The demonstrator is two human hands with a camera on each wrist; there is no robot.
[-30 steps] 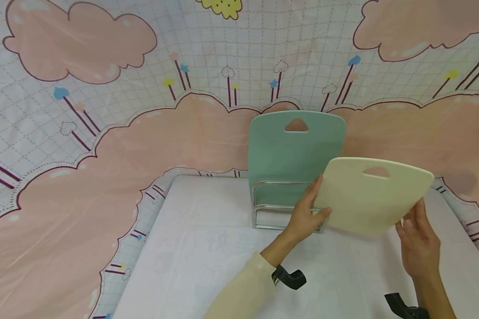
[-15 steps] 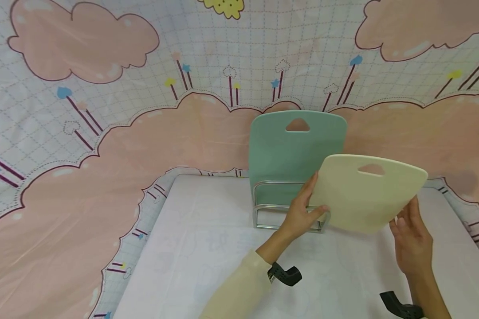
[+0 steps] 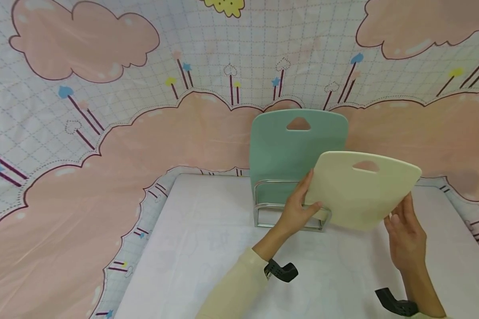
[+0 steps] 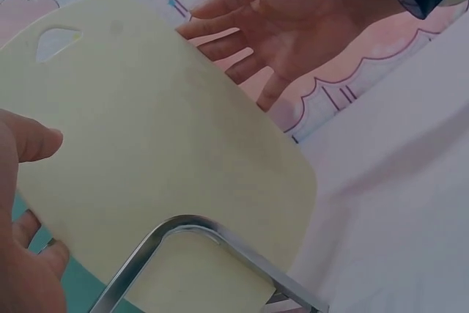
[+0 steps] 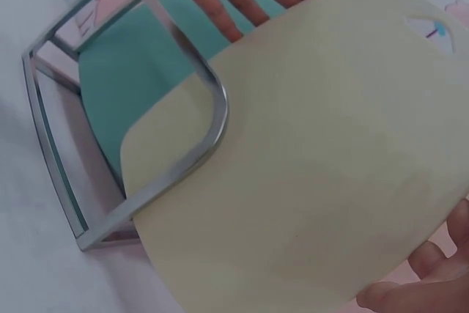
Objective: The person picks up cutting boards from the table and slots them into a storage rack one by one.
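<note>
A cream cutting board [image 3: 363,190] is held tilted in front of a wire rack [image 3: 293,226]. Its lower left corner sits behind the rack's front metal loop, as both wrist views show. My left hand [image 3: 297,210] holds the board's left edge, thumb in front and fingers toward the back. On the opposite edge, my right hand [image 3: 408,232] supports the board with its fingertips and thumb; some fingertips are hidden behind it. A green cutting board [image 3: 291,150] stands upright in the rack, partly covered by the cream one.
The rack stands on a white table [image 3: 199,248] near its back edge. Behind hangs a patterned cloth [image 3: 163,137] with pink clouds. Black wrist devices sit on the left wrist [image 3: 281,271] and right wrist [image 3: 397,303].
Both hands and the cream board have shifted left and slightly up in the head view, bringing the board further over the rack. The green board and rack have stayed put.
</note>
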